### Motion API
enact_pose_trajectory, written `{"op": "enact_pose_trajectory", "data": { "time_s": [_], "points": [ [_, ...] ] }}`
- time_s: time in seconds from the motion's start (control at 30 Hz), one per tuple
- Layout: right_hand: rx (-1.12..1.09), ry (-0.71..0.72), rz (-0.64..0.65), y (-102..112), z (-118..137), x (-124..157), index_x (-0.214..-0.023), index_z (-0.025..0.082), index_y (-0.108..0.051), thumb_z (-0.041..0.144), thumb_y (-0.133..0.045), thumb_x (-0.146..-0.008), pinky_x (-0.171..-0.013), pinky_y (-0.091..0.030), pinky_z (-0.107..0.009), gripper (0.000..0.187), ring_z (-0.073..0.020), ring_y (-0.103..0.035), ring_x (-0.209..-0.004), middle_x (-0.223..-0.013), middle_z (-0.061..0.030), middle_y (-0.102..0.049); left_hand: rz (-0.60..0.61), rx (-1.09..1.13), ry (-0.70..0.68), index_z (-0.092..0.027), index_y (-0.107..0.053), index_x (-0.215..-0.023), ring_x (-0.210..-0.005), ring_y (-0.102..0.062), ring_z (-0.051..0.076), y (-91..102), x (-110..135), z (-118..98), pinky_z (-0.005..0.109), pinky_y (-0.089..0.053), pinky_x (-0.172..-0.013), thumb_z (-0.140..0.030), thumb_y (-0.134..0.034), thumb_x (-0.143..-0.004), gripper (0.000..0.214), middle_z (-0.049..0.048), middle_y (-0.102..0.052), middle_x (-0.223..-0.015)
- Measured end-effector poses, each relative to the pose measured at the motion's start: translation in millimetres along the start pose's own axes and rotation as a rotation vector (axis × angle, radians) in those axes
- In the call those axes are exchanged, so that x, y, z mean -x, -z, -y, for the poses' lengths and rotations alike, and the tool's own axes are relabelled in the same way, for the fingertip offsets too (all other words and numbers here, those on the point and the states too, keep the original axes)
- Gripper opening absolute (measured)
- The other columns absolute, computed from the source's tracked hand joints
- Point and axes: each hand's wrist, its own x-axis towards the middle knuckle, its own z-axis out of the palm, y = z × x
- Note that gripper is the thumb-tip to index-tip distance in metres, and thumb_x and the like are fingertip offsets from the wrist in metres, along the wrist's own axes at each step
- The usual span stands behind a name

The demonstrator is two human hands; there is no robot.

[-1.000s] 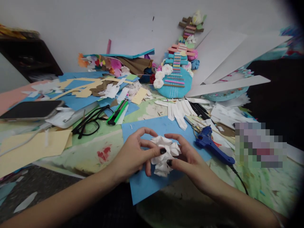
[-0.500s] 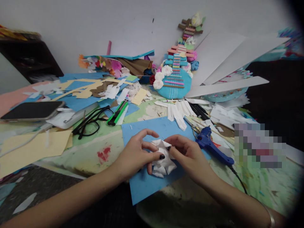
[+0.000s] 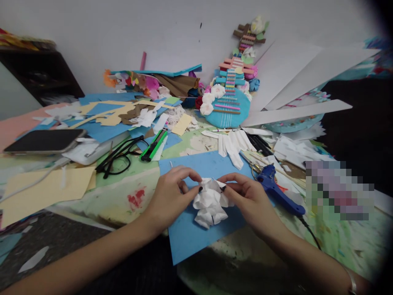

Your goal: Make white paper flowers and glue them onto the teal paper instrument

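Between my hands is a white paper flower (image 3: 210, 207) with ruffled, crumpled petals, over a blue paper sheet (image 3: 181, 246). My left hand (image 3: 173, 194) pinches its upper left edge between thumb and fingers. On the other side, my right hand (image 3: 250, 200) grips the upper right edge, thumb and fingertips closed on a petal. Just right of that hand lies a blue glue gun (image 3: 281, 192) with its cord trailing toward me. Folded white paper strips (image 3: 231, 147) rest on the far edge of the blue sheet, beside scissors (image 3: 254, 166).
A green box cutter (image 3: 154, 145), black eyeglasses (image 3: 119, 159) and a phone (image 3: 44, 141) lie to the left. Paper scraps (image 3: 107, 119) pile up behind them. Against the wall leans a turquoise lute-shaped craft (image 3: 227, 108) with paper flowers. Black pens (image 3: 258, 141) lie beyond the scissors.
My left hand's fingers have moved from across the flower to its upper left edge, uncovering more petals. My right hand still grips the right side. The view has shifted slightly.
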Motion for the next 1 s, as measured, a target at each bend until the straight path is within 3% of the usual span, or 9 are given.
{"op": "enact_pose_trajectory", "data": {
  "time_s": [0.17, 0.5, 0.8, 1.0],
  "points": [
    [0.002, 0.013, 0.002, -1.1, 1.6, 0.5, -0.089, 0.014, -0.062, 0.028, -0.06, -0.076, -0.053, -0.039, -0.021, 0.019, -0.0095, -0.052, -0.056, -0.065, 0.0002, -0.065, -0.013, -0.041, -0.023, -0.018, -0.067, -0.08, -0.052, -0.054, 0.006, 0.7, -0.7, 2.7, 0.02, -0.045, -0.051, -0.016, -0.061, -0.074, 0.009, 0.0003, -0.066, -0.089],
    [0.02, -0.017, -0.004, 0.3, -3.3, -1.1, -0.093, 0.015, -0.059, 0.031, -0.059, -0.076, -0.053, -0.039, -0.024, 0.023, -0.0119, -0.054, -0.056, -0.067, -0.0018, -0.067, -0.01, 0.003, 0.079, -0.017, -0.064, -0.072, -0.048, -0.052, 0.008, 1.3, -1.0, -3.4, 0.018, -0.038, -0.045, -0.018, -0.067, -0.07, 0.004, -0.0034, -0.062, -0.061],
    [0.017, -0.028, 0.058, 0.0, -3.5, 0.1, -0.094, 0.016, -0.056, 0.034, -0.059, -0.078, -0.054, -0.035, -0.025, 0.024, -0.0117, -0.051, -0.055, -0.066, -0.0018, -0.065, 0.074, 0.101, 0.088, -0.016, -0.065, -0.078, -0.052, -0.053, 0.008, -1.7, -4.4, -0.3, 0.019, -0.041, -0.048, -0.018, -0.064, -0.071, 0.007, 0.0, -0.066, -0.074],
    [0.047, -0.005, 0.059, -0.2, -3.2, -1.1, -0.095, 0.015, -0.056, 0.034, -0.057, -0.079, -0.053, -0.036, -0.025, 0.025, -0.0124, -0.051, -0.055, -0.067, -0.0022, -0.065, 0.067, 0.085, 0.066, -0.017, -0.07, -0.08, -0.048, -0.049, 0.008, -2.7, -6.7, 0.2, 0.019, -0.038, -0.045, -0.019, -0.064, -0.072, 0.01, 0.0006, -0.067, -0.071]
  ]
}}
